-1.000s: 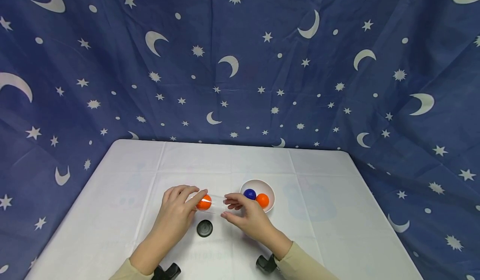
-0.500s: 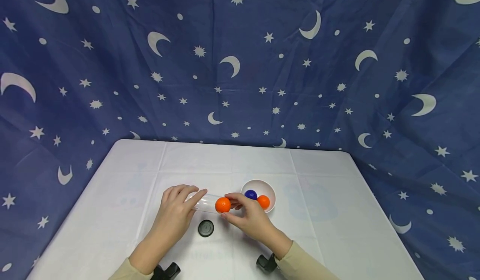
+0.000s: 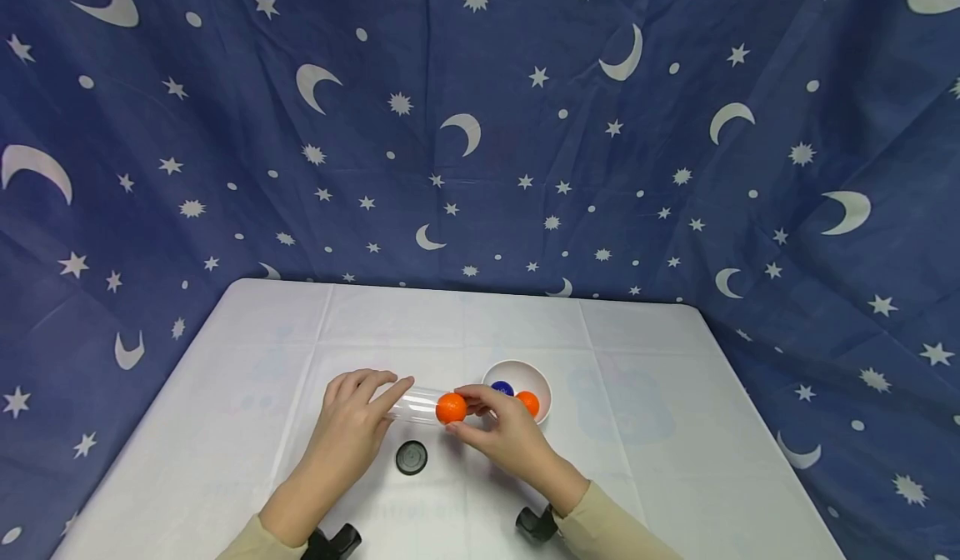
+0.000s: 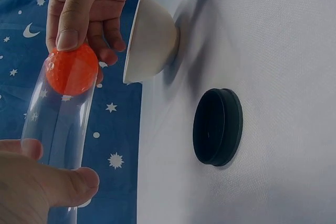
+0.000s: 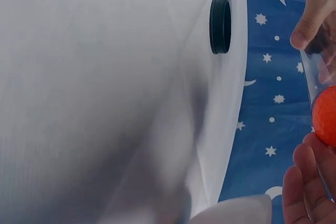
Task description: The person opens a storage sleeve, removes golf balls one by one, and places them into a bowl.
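Note:
My left hand grips a clear plastic tube that lies sideways above the table, its mouth toward the right. At that mouth is an orange ball, pinched by the thumb and fingers of my right hand. In the left wrist view, the ball sits within the tube's end, with the right thumb at its outer side. A dark round cap lies on the table below the tube; the left wrist view shows its raised rim.
Behind my right hand stands a small white bowl holding a blue ball and another orange ball, both partly covered by the hand. A white cloth covers the table. A blue curtain with moons and stars hangs behind.
The orange ball has moved right along the tube, from near my left fingers to the mouth, where my right fingers now hold it. My left hand has stayed in place.

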Tool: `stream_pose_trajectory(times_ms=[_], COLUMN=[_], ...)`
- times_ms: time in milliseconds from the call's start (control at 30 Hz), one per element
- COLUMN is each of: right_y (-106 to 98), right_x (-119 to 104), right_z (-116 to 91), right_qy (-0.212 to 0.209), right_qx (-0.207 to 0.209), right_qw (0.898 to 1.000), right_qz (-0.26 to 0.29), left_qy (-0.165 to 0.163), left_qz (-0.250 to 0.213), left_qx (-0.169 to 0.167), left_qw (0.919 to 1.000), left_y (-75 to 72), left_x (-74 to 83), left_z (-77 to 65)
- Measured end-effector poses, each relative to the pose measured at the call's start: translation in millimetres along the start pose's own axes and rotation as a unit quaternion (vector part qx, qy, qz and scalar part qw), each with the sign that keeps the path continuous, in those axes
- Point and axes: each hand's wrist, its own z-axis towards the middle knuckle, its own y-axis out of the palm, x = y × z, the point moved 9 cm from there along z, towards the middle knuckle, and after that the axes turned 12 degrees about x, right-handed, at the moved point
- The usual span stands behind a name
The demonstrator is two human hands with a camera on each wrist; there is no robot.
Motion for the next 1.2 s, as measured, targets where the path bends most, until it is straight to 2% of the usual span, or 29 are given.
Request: stream_pose_trajectory(times_ms=[133, 367, 667, 900, 1200], right_y=[-9.0, -30.8, -48.9, -58.5, -58.3], right_x=[4.2, 14.8, 27.4, 42.2, 43.3], right_z=[1.5, 5.0, 2.3, -5.3, -10.3], right_qy=[0.008, -0.007, 0.004, 0.015, -0.015], right_qx=[0.013, 0.063, 0.071, 0.085, 0.081], right_qw=[1.000, 0.998, 0.997, 0.990, 0.979], right_qz=[0.003, -0.006, -0.040, -0.112, -0.187], left_qy=[-0.002, -0.001, -0.001, -0.004, -0.007], left_qz=[0.000, -0.002, -0.004, -0.010, -0.009], left_qx=[0.007, 0.010, 0.011, 0.016, 0.011], left_qw=[1.0000, 0.9999, 0.9999, 0.9998, 0.9999], left_y=[-0.9, -1.7, -1.0, -2.6, -2.6], left_x=[-2.7, -3.8, -4.9, -5.6, -5.4], left_z=[-0.9, -2.2, -2.9, -3.0, -3.1])
